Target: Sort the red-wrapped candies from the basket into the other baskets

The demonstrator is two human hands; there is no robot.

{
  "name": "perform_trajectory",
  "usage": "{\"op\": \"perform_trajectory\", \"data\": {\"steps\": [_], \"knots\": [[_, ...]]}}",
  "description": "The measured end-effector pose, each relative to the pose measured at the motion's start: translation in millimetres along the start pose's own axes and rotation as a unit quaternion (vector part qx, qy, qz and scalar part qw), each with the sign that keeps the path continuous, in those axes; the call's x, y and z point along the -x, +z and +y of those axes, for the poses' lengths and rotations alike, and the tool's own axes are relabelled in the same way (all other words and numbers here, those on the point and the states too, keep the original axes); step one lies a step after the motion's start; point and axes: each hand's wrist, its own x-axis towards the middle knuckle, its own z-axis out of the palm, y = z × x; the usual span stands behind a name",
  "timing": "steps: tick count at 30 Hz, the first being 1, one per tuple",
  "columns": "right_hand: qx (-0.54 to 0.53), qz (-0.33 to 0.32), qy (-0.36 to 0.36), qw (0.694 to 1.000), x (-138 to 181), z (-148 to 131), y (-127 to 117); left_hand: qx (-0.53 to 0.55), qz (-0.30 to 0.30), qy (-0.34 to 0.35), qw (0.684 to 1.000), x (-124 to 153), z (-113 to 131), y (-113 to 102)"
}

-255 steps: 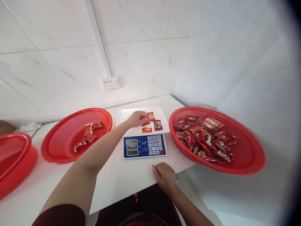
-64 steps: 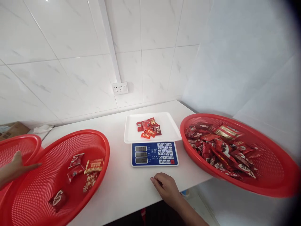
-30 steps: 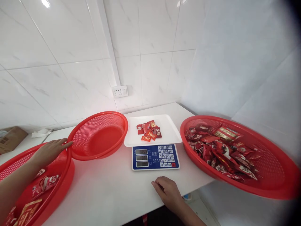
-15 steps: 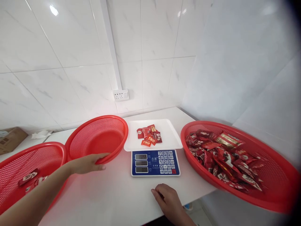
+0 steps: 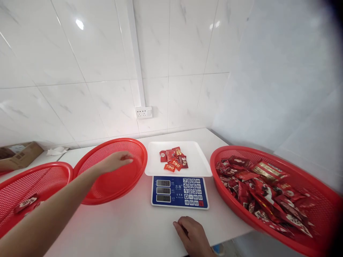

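Nr: w/ R hand by table edge, fingers curled tog. | Mid: w/ blue scale panel in ctr, wrapped pkts heaped in R bskt | Beyond: w/ L hand over ctr bskt, fingers loosely bent, can't tell if gripping | Far: w/ red pkts on wht scale tray, socket on tiled wall behind.

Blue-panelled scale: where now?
In the head view, lower middle: the scale is on the white table, between the red basket under the left hand and the packet-filled basket on the right, just beyond the right hand.
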Motion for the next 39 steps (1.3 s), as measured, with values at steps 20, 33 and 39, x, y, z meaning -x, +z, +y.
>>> {"op": "perform_trajectory", "data": {"steps": [20, 33, 39], "knots": [[0.006, 0.024, -0.035, 0.999, 4, 8, 5, -0.104, 0.203, 0.097, 0.969, -83, 80, 59], [0.007, 0.021, -0.035, 0.999, 6, 9, 6, -0.205, 0.106, 0.229, 0.946, -59, 114, 94], [0.024, 0.034, -0.048, 0.998, 7, 11, 7, -0.225, 0.093, 0.237, 0.940, -78, 127, 115]]}}
